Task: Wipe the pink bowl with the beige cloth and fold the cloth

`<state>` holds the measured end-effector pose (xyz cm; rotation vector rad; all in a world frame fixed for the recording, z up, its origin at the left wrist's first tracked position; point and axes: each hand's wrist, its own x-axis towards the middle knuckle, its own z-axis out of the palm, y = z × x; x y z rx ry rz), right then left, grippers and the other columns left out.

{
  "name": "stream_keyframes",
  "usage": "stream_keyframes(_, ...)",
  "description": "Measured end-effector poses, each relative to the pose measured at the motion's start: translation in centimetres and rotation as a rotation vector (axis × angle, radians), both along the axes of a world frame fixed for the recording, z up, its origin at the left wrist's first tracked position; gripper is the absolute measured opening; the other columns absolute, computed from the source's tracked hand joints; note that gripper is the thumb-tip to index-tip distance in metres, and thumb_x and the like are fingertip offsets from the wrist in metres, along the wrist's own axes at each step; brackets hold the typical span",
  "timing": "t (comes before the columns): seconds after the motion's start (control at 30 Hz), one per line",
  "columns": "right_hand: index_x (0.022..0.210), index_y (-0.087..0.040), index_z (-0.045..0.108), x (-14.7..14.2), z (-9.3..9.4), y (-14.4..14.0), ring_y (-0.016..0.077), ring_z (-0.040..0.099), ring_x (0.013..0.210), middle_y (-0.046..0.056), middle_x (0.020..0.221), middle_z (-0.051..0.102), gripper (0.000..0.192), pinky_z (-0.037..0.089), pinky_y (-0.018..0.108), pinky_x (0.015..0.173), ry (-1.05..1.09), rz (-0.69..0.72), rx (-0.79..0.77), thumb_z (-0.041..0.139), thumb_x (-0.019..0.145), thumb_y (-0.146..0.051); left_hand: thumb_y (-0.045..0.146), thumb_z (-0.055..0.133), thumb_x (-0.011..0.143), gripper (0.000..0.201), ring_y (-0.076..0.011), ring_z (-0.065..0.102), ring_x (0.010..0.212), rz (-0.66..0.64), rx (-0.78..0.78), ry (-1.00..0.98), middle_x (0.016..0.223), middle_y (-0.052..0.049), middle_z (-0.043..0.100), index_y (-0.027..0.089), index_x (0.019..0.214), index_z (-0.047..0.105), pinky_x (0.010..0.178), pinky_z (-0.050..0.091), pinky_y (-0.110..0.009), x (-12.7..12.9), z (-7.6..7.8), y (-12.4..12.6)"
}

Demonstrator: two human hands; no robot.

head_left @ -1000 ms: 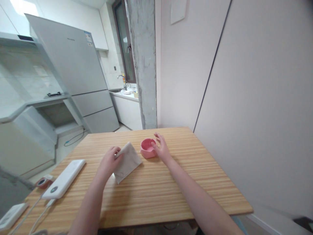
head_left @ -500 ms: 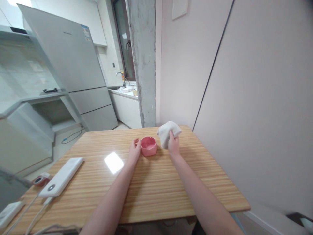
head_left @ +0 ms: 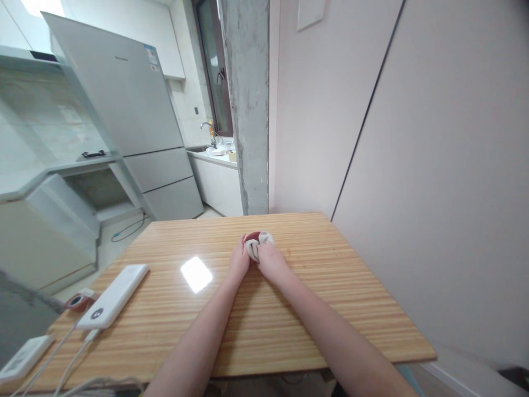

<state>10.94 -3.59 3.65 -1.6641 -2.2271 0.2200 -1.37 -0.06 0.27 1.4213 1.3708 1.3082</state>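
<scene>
A pink ashtray (head_left: 252, 236) stands on the wooden table, largely covered by my hands and a cloth. My left hand (head_left: 239, 258) is curled round its left side and steadies it. Bunched up in my right hand (head_left: 270, 261) is a light grey cloth (head_left: 252, 249), pushed into the ashtray's opening over the near rim. Part of the cloth bulges out at the right, above my knuckles. The fingertips of my right hand are hidden in the cloth and the bowl.
On the table's left side lie a white power bank (head_left: 113, 295) with a cable plugged in, a small red-brown device (head_left: 78, 301) and a white power strip (head_left: 25, 357). The table (head_left: 322, 331) runs up to a pale wall panel at the right. A fridge (head_left: 119, 94) stands behind.
My right hand has brought the cloth from the right, down into the ashtray. My left hand has closed in round the ashtray's side. The view has shifted slightly.
</scene>
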Motion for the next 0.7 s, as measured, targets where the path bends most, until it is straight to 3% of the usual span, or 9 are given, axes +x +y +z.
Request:
stream_keyframes(0.17, 0.102, -0.015, 0.066, 1.0, -0.8, 0.9, 0.0255, 0.061, 0.090, 0.015, 0.101, 0.066, 0.030, 0.046, 0.033, 0.078, 0.179, -0.037, 0.057, 0.070, 0.074, -0.028, 0.036, 0.052, 0.087, 0.057, -0.0187, 0.055, 0.119, 0.032, -0.041, -0.328, 0.134, -0.013, 0.052, 0.023, 0.138, 0.031, 0.099, 0.044, -0.032, 2.2, 0.1, -0.7)
stream_keyframes(0.33, 0.112, -0.015, 0.064, -0.3, -1.6, 0.4, 0.0231, 0.059, 0.095, 0.015, 0.109, 0.063, 0.031, 0.045, 0.032, 0.086, 0.371, -0.098, 0.175, 0.044, 0.091, -0.024, 0.038, 0.046, 0.090, 0.066, -0.0165, 0.059, 0.114, -0.018, -0.068, -0.591, 0.138, -0.011, 0.049, 0.028, 0.145, 0.010, 0.092, 0.050, -0.028, 4.8, 0.7, -1.6)
stream_keyframes(0.5, 0.127, -0.014, 0.054, -1.7, -2.4, 0.4, 0.0204, 0.057, 0.101, 0.014, 0.112, 0.061, 0.042, 0.044, 0.028, 0.089, 0.314, 0.080, 0.111, 0.046, 0.085, -0.014, 0.041, 0.047, 0.089, 0.059, -0.0158, 0.062, 0.109, 0.088, -0.098, -0.532, 0.133, -0.011, 0.053, 0.025, 0.140, 0.021, 0.088, 0.052, -0.025, 3.2, 1.0, -1.0)
stream_keyframes(0.6, 0.122, -0.016, 0.057, -1.4, -2.3, 0.8, 0.0189, 0.057, 0.101, 0.011, 0.112, 0.061, 0.041, 0.045, 0.026, 0.087, 0.194, 0.191, 0.073, 0.049, 0.082, -0.009, 0.042, 0.049, 0.088, 0.056, -0.0169, 0.064, 0.101, 0.187, -0.153, -0.539, 0.125, -0.013, 0.057, 0.023, 0.136, 0.027, 0.085, 0.053, -0.029, 1.5, 0.9, -0.4)
stream_keyframes(0.7, 0.110, -0.018, 0.062, -0.8, -2.0, 1.0, 0.0171, 0.057, 0.099, 0.009, 0.107, 0.063, 0.033, 0.045, 0.025, 0.083, 0.125, 0.271, 0.080, 0.046, 0.085, -0.006, 0.034, 0.053, 0.085, 0.054, -0.0185, 0.062, 0.106, 0.234, -0.082, -0.436, 0.125, -0.013, 0.057, 0.019, 0.132, 0.032, 0.090, 0.050, -0.031, 0.2, 1.3, 0.0)
